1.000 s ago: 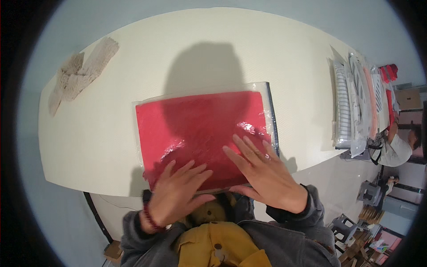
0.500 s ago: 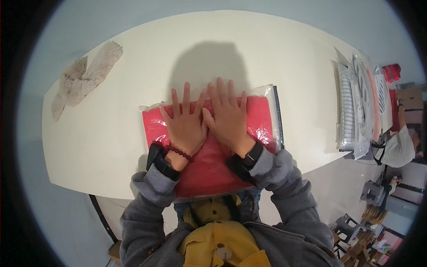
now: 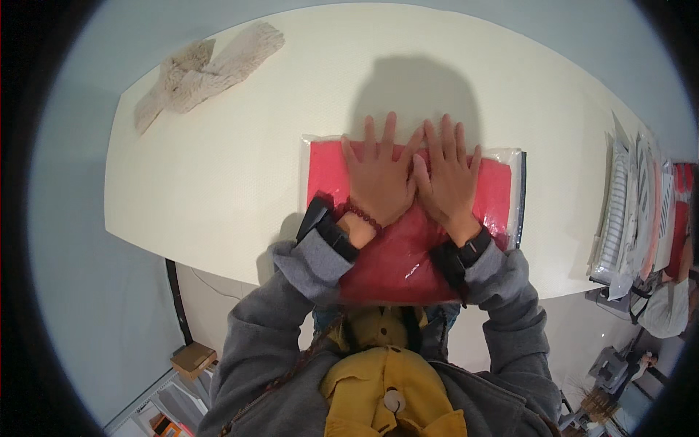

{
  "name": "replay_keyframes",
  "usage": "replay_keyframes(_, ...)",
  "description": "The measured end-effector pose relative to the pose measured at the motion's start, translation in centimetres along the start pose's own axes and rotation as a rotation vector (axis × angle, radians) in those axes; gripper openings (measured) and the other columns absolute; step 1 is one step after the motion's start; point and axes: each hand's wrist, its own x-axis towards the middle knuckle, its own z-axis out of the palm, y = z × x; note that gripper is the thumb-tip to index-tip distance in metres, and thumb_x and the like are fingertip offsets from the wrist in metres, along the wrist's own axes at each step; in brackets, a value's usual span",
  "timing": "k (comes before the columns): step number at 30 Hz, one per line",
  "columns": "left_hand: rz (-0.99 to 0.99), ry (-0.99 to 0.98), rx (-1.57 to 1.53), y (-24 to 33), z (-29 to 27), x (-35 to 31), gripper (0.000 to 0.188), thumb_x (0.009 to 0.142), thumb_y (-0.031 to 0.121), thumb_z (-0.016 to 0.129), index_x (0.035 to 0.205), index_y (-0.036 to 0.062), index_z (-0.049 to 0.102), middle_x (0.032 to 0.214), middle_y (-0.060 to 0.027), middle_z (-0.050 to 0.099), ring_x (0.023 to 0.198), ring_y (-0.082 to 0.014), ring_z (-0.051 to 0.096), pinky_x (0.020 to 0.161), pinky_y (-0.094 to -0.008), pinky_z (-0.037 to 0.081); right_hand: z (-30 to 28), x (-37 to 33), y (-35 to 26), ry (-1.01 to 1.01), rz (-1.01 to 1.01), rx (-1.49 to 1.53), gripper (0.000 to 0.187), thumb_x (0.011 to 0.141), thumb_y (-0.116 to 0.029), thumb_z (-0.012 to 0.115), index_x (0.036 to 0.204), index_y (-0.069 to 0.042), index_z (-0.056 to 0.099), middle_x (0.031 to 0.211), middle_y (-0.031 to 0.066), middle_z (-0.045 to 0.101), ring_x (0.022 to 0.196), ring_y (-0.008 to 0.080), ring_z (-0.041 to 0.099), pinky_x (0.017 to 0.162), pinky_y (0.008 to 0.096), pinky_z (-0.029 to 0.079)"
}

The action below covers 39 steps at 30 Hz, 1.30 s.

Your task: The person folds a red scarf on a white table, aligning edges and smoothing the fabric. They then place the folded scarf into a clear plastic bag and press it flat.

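Observation:
A folded red cloth item in a clear plastic bag (image 3: pixel 393 266) lies at the table's near edge, its lower end over the edge. A dark strip runs along the bag's right side. My left hand (image 3: pixel 384 182) rests palm down on the upper part of the bag, fingers spread past its far edge. Beside it, my right hand (image 3: pixel 451 182) lies flat too, fingers apart and the thumbs close together. Neither hand grasps anything; both press on the plastic.
A fluffy beige cloth piece (image 3: pixel 196 80) lies at the table's (image 3: pixel 240 160) far left. Several bagged, folded garments (image 3: pixel 626 211) are stacked at the right end. A cardboard box (image 3: pixel 193 360) stands on the floor at lower left. Another person's arm shows at the far right.
The view has swung, so the table, bag and hands appear farther right. Both hands remain flat on the bag, with little change in their pose.

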Motion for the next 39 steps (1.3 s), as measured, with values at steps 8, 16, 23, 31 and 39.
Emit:
replay_keyframes(8,-0.082,-0.203,0.05,-3.3,-3.9,-3.4,0.07,0.094,0.053,0.057,0.155,0.0253,0.037,0.162,-0.021,0.024,0.15,-0.0424,0.021,0.111,-0.0691,0.023,0.5,-0.7,0.5,0.046,-0.042,-0.002,0.064,0.098,-0.049,0.051,0.153,-0.018,0.041,0.161,0.0148,0.033,0.148,0.0376,0.029,0.116,0.0629,0.02)
replay_keyframes(16,-0.036,-0.073,0.015,-5.3,-4.5,-5.8,0.069,0.093,0.05,0.059,0.154,0.0282,0.038,0.162,-0.0182,0.027,0.149,-0.0361,0.025,0.114,-0.0639,0.022,-2.2,-0.3,-0.9,-0.152,-0.005,-0.199,0.076,0.096,-0.06,0.05,0.156,-0.016,0.034,0.163,0.0191,0.026,0.15,0.0373,0.025,0.114,0.066,0.022)
replay_keyframes(23,-0.047,-0.097,-0.014,-5.5,-4.6,-5.6,0.068,0.093,0.048,0.059,0.154,0.0279,0.038,0.161,-0.0202,0.027,0.148,-0.0379,0.027,0.114,-0.0652,0.021,-7.2,-6.9,-6.5,-0.302,-0.212,0.027,0.089,0.086,-0.059,0.063,0.156,-0.014,0.033,0.164,0.0186,0.022,0.151,0.0408,0.019,0.111,0.0686,0.023)
replay_keyframes(31,-0.041,-0.088,-0.03,-5.4,-5.0,-5.4,0.068,0.092,0.045,0.061,0.154,0.0261,0.039,0.161,-0.0208,0.027,0.147,-0.0383,0.029,0.112,-0.0649,0.023,-5.8,-7.9,-6.7,-0.327,-0.211,0.147,0.082,0.086,-0.049,0.067,0.154,-0.013,0.038,0.163,0.0186,0.023,0.15,0.042,0.019,0.111,0.0682,0.024)
replay_keyframes(39,0.018,-0.254,-0.195,-2.1,-8.6,-8.3,0.077,0.089,0.045,0.065,0.156,0.0193,0.035,0.162,-0.0191,0.026,0.149,-0.0388,0.027,0.111,-0.0673,0.022,-5.4,-8.0,-6.3,-0.318,-0.201,0.176,0.084,0.084,-0.045,0.065,0.156,-0.015,0.035,0.164,0.0168,0.022,0.151,0.0411,0.019,0.11,0.0699,0.023)
